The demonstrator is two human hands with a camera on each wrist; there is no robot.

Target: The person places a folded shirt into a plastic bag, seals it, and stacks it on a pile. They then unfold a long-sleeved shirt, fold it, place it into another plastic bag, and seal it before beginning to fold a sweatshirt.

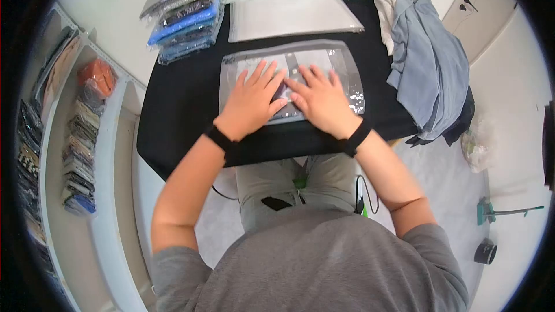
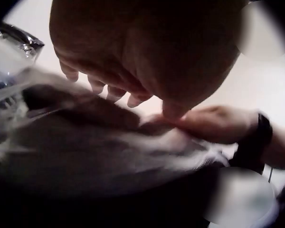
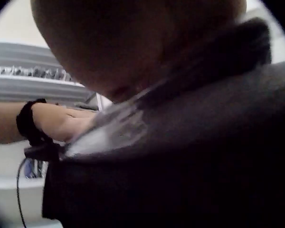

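A clear plastic bag [image 1: 231, 69] with a folded light-coloured garment inside lies flat on the black-covered table [image 1: 179, 104]. The left hand [image 1: 252, 104] rests on the bag's left half, fingers spread and straight. On its right half lies the right hand [image 1: 325, 101], fingers also spread, the two hands almost meeting at the middle. In the left wrist view the left hand [image 2: 142, 52] is dark above the blurred plastic [image 2: 85, 156]. The right wrist view shows the right hand [image 3: 133, 42] over the shiny bag [image 3: 118, 137]; its fingers are hidden there.
Behind the bag lies a stack of clear plastic bags [image 1: 295, 17]. Packed garments [image 1: 188, 17] are piled at the back left. Loose blue-grey clothing [image 1: 430, 63] hangs over the table's right edge. Shelves [image 1: 87, 156] with bagged items stand at the left.
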